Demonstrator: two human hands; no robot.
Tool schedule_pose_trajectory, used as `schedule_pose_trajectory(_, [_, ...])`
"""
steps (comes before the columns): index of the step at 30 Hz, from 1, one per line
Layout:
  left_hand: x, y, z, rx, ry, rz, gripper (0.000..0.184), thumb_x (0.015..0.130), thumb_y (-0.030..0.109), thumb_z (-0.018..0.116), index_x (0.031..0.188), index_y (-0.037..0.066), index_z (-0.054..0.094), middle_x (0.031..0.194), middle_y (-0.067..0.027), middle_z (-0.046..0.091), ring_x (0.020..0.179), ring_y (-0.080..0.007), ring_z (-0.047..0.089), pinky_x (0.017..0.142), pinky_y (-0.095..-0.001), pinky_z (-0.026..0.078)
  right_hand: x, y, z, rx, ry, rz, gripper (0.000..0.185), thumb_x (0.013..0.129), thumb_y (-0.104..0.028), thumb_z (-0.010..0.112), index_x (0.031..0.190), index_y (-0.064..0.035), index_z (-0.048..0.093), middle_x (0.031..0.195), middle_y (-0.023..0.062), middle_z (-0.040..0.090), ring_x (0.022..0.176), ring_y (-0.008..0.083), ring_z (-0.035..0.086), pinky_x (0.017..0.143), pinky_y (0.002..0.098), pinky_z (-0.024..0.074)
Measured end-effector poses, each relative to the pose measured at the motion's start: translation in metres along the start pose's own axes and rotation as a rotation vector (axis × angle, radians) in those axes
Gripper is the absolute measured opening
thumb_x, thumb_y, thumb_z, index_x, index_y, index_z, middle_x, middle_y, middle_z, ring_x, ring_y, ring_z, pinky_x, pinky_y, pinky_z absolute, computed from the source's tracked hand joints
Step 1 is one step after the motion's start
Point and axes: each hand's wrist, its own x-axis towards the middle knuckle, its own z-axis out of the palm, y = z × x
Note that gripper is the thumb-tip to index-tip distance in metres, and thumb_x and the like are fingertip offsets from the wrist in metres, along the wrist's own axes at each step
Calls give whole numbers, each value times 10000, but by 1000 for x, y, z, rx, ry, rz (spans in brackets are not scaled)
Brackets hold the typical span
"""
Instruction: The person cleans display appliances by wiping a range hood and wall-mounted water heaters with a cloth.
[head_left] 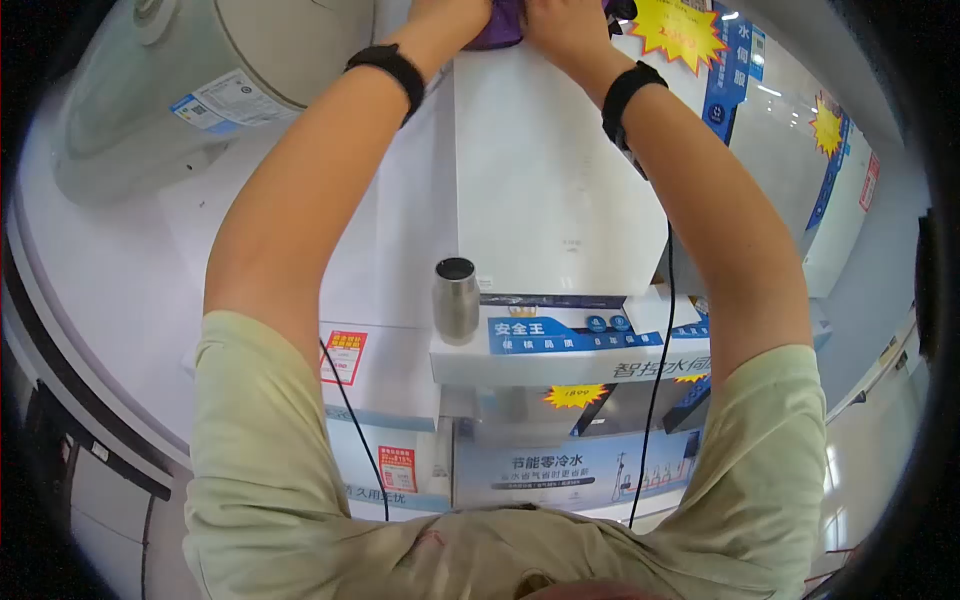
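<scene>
Both arms reach up to the top edge of the view, each with a black band at the wrist. My left hand is at the left side of a purple cloth, its fingers cut off by the frame edge. On the cloth's right side is my right hand, its fingers also largely out of view. The cloth lies at the upper end of a white rectangular appliance panel. Below the panel, a silver metal cup with a dark top stands upright on a white ledge.
A large grey cylindrical tank is at the upper left. More white appliances with blue strips and a yellow star tag stand at the right. Two thin black cables hang down. Signs line the display below.
</scene>
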Motion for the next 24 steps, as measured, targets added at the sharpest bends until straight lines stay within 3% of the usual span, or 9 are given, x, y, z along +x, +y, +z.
schedule_pose_trajectory(4, [-52, 4, 5, 21, -119, -39, 441, 811, 122, 670, 1216, 82, 501, 1087, -264, 516, 1038, -481, 483, 871, -547, 448, -49, -12, 0, -2, 144, -124, 255, 767, -191, 613, 1004, -107, 573, 1013, 76, 625, 914, 260, 613, 739, 422, 465])
schedule_pose_trajectory(10, [-134, 46, -12, -34, -249, -124, 433, 807, 62, 660, 1206, 75, 492, 1069, -236, 495, 1024, -462, 479, 876, -522, 445, -123, -43, -13, 65, -9, -147, 305, 750, -184, 619, 1033, -78, 571, 1004, 61, 612, 882, 228, 579, 723, 380, 426])
schedule_pose_trajectory(14, [-173, 63, -17, -85, -342, -52, 430, 785, 9, 639, 1184, 52, 486, 1079, -232, 474, 1017, -448, 466, 857, -522, 438, -169, -43, -26, 172, -114, -249, 350, 753, -152, 600, 1086, -52, 570, 979, 64, 604, 854, 222, 570, 725, 372, 421])
schedule_pose_trajectory(18, [-164, 73, -10, -102, -280, -4, 407, 801, -4, 629, 1177, 57, 487, 1055, -234, 470, 992, -454, 470, 847, -528, 436, -177, -21, -33, 173, -117, -295, 410, 763, -77, 563, 1163, 10, 555, 934, 107, 565, 856, 267, 543, 761, 381, 424])
schedule_pose_trajectory(22, [-121, 85, 10, -138, -156, -39, 414, 823, 89, 679, 1191, 69, 491, 1057, -240, 488, 988, -462, 486, 856, -533, 448, -157, 18, -25, 2, 24, -220, 401, 770, -66, 561, 1166, -8, 552, 959, 110, 580, 879, 283, 555, 793, 408, 438])
schedule_pose_trajectory(24, [-94, 85, 27, -99, -115, -49, 422, 823, 121, 688, 1197, 74, 498, 1057, -245, 504, 986, -465, 495, 861, -534, 450, -144, 43, -21, -40, 8, -119, 328, 774, -91, 578, 1100, -68, 554, 967, 95, 595, 898, 274, 575, 768, 410, 435])
